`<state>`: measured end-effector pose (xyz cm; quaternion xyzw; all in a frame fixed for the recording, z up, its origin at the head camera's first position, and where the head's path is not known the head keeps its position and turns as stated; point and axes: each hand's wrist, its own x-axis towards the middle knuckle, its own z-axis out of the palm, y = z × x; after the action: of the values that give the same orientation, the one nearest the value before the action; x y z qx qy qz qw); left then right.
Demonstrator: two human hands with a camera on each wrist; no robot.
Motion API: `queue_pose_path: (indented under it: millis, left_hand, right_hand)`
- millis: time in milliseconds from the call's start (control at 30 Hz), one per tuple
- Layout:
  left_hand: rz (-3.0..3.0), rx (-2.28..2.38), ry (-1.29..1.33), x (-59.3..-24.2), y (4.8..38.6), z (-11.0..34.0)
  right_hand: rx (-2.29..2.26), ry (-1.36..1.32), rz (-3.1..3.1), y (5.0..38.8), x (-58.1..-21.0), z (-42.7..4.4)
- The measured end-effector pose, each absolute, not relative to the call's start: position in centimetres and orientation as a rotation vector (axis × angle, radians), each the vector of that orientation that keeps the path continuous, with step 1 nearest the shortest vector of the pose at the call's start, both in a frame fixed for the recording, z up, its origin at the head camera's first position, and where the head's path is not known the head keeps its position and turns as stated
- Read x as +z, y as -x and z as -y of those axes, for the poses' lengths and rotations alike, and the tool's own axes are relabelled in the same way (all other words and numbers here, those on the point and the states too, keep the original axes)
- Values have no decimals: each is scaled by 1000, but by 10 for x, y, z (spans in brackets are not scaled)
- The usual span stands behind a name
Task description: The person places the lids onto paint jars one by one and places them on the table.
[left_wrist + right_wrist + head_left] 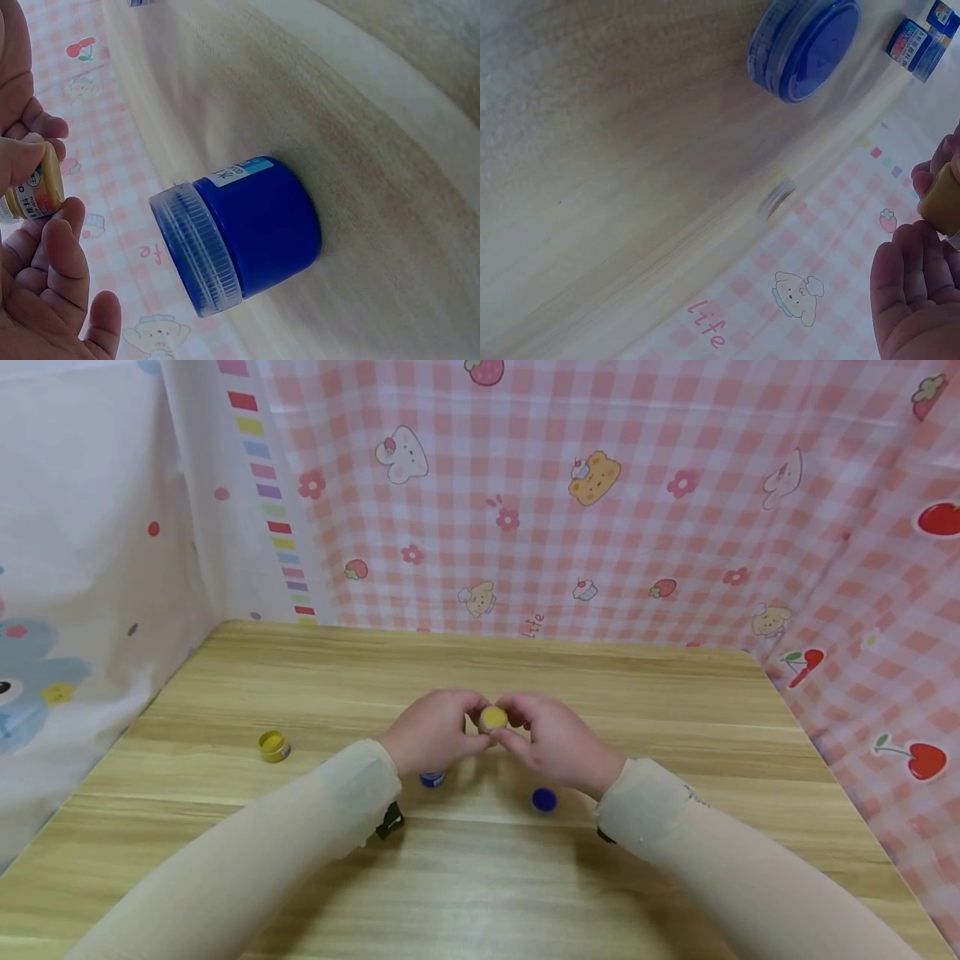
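Observation:
Both hands meet near the middle of the table around a small paint jar (493, 719) with a yellow top. My left hand (432, 732) pinches it from the left between thumb and fingers, and my right hand (564, 745) grips its right side. In the left wrist view the same jar (46, 184) shows a printed label; fingers cover part of it. A blue jar (259, 225) with a clear ribbed lid stands under the left hand. Below the right hand is a round blue piece (544, 800) with a clear rim (769, 45).
An open-looking jar of yellow (273, 746) stands toward the table's left. A small clear round piece (778, 199) lies on the wood in the right wrist view. Behind the wooden table (480, 885) hangs a pink checked cloth (540, 552).

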<state>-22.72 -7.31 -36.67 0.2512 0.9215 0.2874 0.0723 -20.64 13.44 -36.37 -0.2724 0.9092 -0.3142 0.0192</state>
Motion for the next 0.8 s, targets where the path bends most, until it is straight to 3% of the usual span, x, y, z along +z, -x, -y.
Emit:
queue_pose_path:
  millis: [800]
  left_hand:
    - [-2770,899,-781,-369,227,74]
  right_hand:
    - [-1057,894,-2782,203,-366,-134]
